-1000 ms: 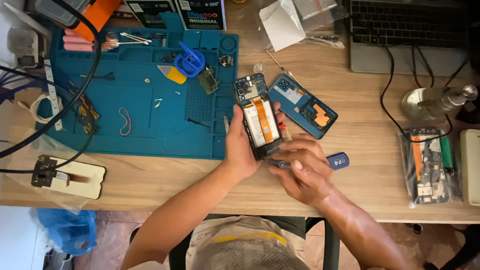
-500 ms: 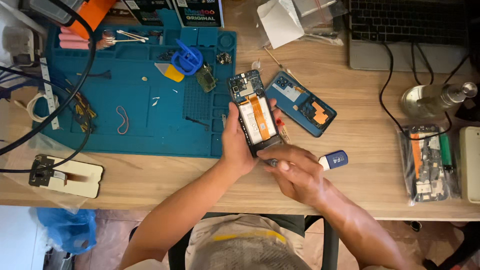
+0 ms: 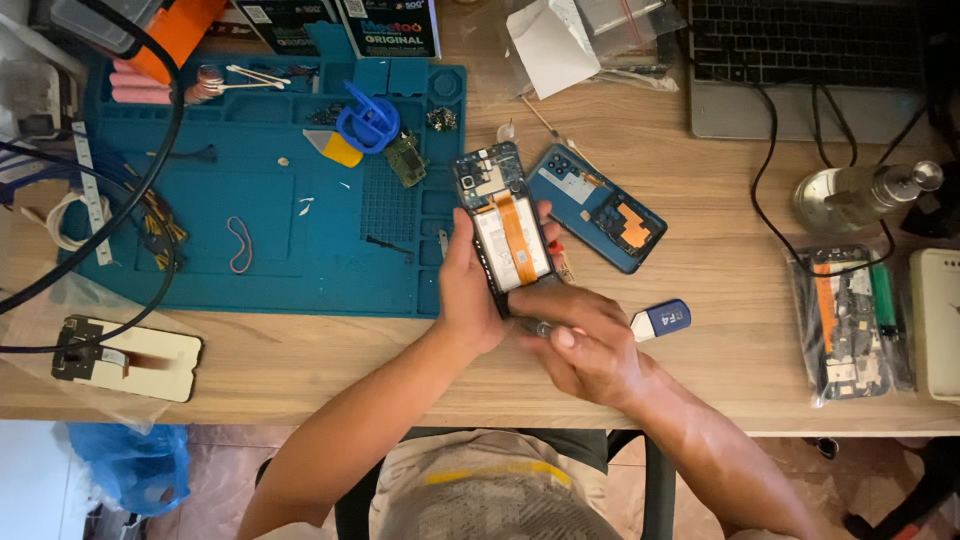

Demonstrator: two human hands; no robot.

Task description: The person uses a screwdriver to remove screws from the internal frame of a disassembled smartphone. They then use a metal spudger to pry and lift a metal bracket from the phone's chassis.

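Overhead view of a wooden workbench [image 3: 700,200]. The left hand [image 3: 470,290] wraps its fingers around the long edges of an opened smartphone [image 3: 505,225], back cover removed, with its white battery and an orange flex cable exposed; the phone lies tilted over the bench, just right of the blue silicone repair mat [image 3: 270,190]. The right hand [image 3: 585,345] closes its fingers on a small slender tool [image 3: 540,326] at the lower end of the phone; the tool's tip is hidden by the fingers. Just right of the phone lies the detached blue back cover [image 3: 600,205], inner face up. A small blue-and-white case [image 3: 662,320] rests beside the right hand. Farther right are a clear bag of spare parts [image 3: 850,320] and a glass dispenser bottle [image 3: 860,195]; a laptop [image 3: 800,60] occupies the upper right. On the mat lie a blue plastic opening tool [image 3: 368,120] and a yellow pick [image 3: 343,150].
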